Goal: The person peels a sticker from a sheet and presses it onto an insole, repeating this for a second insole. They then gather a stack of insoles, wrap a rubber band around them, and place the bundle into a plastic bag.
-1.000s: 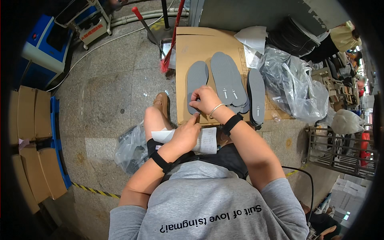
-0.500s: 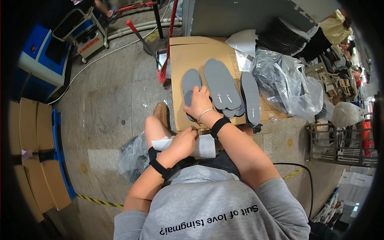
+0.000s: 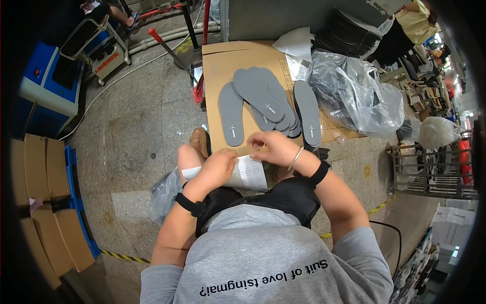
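Observation:
My left hand (image 3: 218,168) is closed on a white sheet of paper (image 3: 248,173) over my lap, its fingers pinching the upper edge. Just right of it, my right hand (image 3: 277,149) hovers by the sheet, with fingers loosely curled and a gap between thumb and forefinger; nothing shows in it. Beyond the hands, a grey shoe insole (image 3: 231,114) lies at the left of a flat cardboard surface (image 3: 215,66). A fanned pile of grey insoles (image 3: 259,93) overlaps it in the middle. Another stack of insoles (image 3: 307,114) stands at the right. Small white marks show at their near ends.
A crumpled clear plastic bag (image 3: 349,96) lies right of the insoles, below a black roll (image 3: 347,35). Behind the cardboard rises a grey metal panel (image 3: 283,20). Brown cartons (image 3: 55,175) are stacked at the far left; a metal rack (image 3: 430,169) stands at the right.
My right hand has left the left insole and come back beside the paper. An insole now lies slanted across the top of the middle pile. The left insole's near end is uncovered.

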Demonstrator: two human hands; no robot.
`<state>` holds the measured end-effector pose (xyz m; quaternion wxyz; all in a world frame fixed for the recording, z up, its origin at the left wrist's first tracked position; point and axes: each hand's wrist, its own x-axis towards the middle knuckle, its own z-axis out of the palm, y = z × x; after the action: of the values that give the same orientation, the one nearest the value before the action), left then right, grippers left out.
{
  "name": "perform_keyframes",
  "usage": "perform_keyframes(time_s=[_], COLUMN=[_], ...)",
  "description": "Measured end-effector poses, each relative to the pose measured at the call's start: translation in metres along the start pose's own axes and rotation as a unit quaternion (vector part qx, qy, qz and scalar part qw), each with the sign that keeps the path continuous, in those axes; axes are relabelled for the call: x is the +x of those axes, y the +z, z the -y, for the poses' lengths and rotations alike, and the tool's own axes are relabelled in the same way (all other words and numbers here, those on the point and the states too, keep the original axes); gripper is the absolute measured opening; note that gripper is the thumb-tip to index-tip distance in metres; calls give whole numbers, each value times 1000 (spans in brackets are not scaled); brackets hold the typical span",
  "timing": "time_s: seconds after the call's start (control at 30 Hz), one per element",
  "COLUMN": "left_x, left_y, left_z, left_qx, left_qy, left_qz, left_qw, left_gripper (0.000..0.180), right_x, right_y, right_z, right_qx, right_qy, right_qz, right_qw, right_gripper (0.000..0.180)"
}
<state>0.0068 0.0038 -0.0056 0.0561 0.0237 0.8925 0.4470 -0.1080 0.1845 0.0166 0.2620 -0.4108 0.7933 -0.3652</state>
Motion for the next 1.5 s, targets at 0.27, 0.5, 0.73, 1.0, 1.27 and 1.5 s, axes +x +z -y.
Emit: perform_keyframes(time_s=[0.27, 0.5, 0.73, 1.0, 1.27, 1.5], left_x=[0, 2, 4, -1, -4, -2], left_y=[-3, 1, 1, 21, 45, 41], left_z=[-9, 2, 6, -1, 9, 6], left_qx=[-44, -27, 17, 59, 99, 112], left_qy=[-29, -24, -31, 3, 15, -6], left_qz=[-1, -10, -20, -52, -30, -6], left_qw=[999, 999, 999, 997, 995, 994], left_gripper=[19, 20, 20, 17, 15, 15], right_x=[-15, -25, -17, 34, 83, 95], right_y=[24, 37, 36, 11, 24, 28], right_z=[4, 1, 0, -7, -22, -27], right_qx=[-92, -269, -113, 53, -74, -97], right_qy=[-33, -147, -136, 53, 24, 19], right_qz=[-42, -108, -197, -148, -7, 37], right_qw=[994, 946, 964, 986, 997, 994], right_gripper=[18, 18, 15, 11, 14, 13])
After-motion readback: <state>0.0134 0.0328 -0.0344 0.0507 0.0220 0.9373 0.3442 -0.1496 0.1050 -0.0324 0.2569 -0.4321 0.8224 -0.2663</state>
